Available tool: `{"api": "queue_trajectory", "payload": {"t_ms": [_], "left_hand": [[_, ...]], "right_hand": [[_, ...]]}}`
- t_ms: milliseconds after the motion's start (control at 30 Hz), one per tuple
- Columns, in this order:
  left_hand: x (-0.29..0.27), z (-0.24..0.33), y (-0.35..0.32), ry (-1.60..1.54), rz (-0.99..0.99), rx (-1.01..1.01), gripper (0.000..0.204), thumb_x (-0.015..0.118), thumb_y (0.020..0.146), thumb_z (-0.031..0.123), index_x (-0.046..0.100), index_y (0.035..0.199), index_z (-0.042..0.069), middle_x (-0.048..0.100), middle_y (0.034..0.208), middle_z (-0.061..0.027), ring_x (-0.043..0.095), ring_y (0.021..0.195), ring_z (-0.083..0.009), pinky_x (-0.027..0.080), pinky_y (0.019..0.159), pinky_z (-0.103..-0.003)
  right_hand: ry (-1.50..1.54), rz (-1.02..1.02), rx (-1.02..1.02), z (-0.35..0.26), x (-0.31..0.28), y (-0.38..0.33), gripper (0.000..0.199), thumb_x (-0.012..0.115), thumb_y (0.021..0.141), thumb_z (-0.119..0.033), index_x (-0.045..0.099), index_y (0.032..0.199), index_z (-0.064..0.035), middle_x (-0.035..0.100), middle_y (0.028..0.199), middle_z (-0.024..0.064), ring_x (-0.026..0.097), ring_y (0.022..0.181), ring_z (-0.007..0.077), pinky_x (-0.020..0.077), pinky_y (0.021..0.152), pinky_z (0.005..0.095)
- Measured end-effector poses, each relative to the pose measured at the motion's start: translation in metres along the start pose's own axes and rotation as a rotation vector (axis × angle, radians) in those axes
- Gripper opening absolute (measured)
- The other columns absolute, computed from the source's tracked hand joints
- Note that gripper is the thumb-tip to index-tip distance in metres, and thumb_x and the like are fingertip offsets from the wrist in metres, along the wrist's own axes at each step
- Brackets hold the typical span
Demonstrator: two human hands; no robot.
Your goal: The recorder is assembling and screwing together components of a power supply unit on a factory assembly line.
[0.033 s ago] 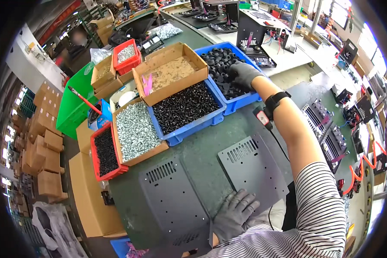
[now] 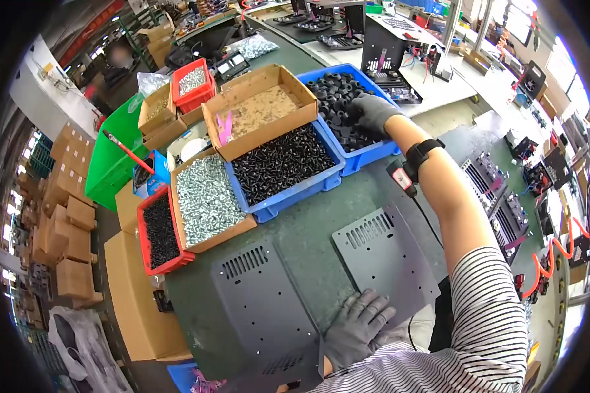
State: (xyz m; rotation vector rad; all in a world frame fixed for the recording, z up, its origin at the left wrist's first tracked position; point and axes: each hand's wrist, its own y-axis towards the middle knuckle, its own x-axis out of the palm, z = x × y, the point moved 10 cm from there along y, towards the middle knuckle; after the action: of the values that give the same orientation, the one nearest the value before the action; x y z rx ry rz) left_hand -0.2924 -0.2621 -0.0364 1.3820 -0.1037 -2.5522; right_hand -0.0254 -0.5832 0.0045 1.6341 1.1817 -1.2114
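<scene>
scarcely any shift is seen since the earlier frame. from left: first dark panel (image 2: 269, 321), lying on the bench (image 2: 308, 223); black rubbery pieces (image 2: 334, 98) in a blue bin (image 2: 373, 154), judged light, soft, best pinched singly; left hand (image 2: 355, 327), fingers loosely extended, laid on a second panel (image 2: 393, 252), judged stiff, best held by its edges; right hand (image 2: 372, 114), sunk among the pieces, its grasp not discernible.

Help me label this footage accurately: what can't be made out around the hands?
All in the head view:
Right hand: whether it grips anything; its own back and the black parts hide this.
Left hand: its palm, hidden by its own back.
Left metal panel: near end, cut off by the lower edge.
</scene>
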Motion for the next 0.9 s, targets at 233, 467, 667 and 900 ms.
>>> {"api": "queue_trajectory", "payload": {"t_ms": [233,467,667,900], "left_hand": [[-0.003,-0.001,0.002,-0.057,0.039,0.003,0.04,0.051,0.085,0.035,0.055,0.119,0.014,0.048,0.127,-0.0077,0.038,0.124,-0.0291,0.03,0.102,-0.047],[-0.001,-0.003,0.001,-0.057,0.051,-0.002,0.037,0.051,0.085,0.034,0.058,0.115,0.014,0.049,0.126,-0.0069,0.039,0.122,-0.0282,0.031,0.102,-0.046],[-0.003,-0.003,0.001,-0.067,0.064,-0.012,0.036,0.05,0.086,0.034,0.058,0.115,0.015,0.05,0.125,-0.0062,0.04,0.122,-0.0282,0.03,0.102,-0.046],[-0.002,-0.003,0.0,-0.028,0.073,-0.02,0.037,0.047,0.086,0.037,0.057,0.116,0.016,0.048,0.127,-0.0074,0.039,0.123,-0.0292,0.029,0.102,-0.046]], "right_hand": [[0.723,0.187,0.206,0.029,-0.02,0.011,0.034,0.066,0.068,-0.014,0.062,0.101,-0.0075,0.064,0.094,0.0132,0.06,0.094,0.0261,0.0476,0.081,0.0343],[-0.006,0.156,-0.007,-0.02,-0.009,0.04,0.039,0.062,0.074,-0.017,0.057,0.113,-0.0146,0.053,0.114,0.0157,0.05,0.112,0.0327,0.0409,0.094,0.0388],[0.485,0.146,0.07,0.006,-0.003,0.04,0.028,0.061,0.078,-0.018,0.064,0.105,-0.0117,0.063,0.102,0.0149,0.06,0.098,0.0296,0.0458,0.085,0.036],[1.079,0.062,0.185,0.005,-0.011,0.003,0.029,0.068,0.08,-0.018,0.062,0.104,-0.0046,0.065,0.087,0.0047,0.06,0.07,0.0126,0.0505,0.059,0.0257]]}}
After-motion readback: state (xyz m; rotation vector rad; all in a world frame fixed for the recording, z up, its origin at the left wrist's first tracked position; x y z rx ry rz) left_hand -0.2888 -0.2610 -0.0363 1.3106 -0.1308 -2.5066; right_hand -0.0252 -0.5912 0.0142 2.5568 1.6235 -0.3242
